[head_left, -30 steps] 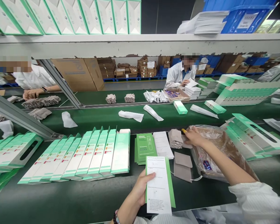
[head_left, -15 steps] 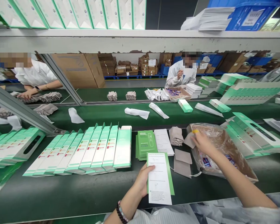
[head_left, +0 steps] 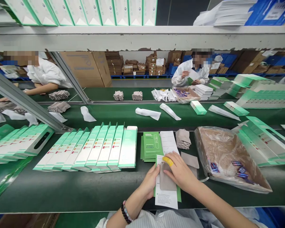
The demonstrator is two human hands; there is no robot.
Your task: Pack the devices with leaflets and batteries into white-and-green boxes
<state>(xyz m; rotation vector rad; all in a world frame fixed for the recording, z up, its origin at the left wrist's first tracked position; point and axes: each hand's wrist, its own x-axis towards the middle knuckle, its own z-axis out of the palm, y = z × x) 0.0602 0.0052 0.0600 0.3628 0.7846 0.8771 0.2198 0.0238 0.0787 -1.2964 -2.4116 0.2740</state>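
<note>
My left hand (head_left: 151, 181) grips a green booklet (head_left: 179, 194) with a printed white leaflet (head_left: 165, 199) on top of it. Over the leaflet lies a small grey cloth pouch (head_left: 167, 181), which my right hand (head_left: 178, 169) holds by its upper end, a yellow wrap on one finger. Part of the pouch is hidden under those fingers. Just right of this hand, another grey pouch (head_left: 191, 161) rests on the bench, partly covered. Behind my hands are a stack of green booklets (head_left: 152, 146), white leaflets (head_left: 168, 141) and a pile of folded grey pouches (head_left: 183, 139).
A plastic-lined cardboard box (head_left: 218, 144) with several batteries (head_left: 242, 172) stands at the right. White-green cartons (head_left: 95, 148) line the left. White paper sleeves (head_left: 147, 113) lie on the conveyor behind. Two co-workers sit across, one holding papers (head_left: 192, 76). A shelf (head_left: 133, 39) spans above.
My right hand has come left from beside the cardboard box, bringing the grey pouch onto the leaflet. My left hand keeps its hold. The co-worker at right now holds something green with the white paper.
</note>
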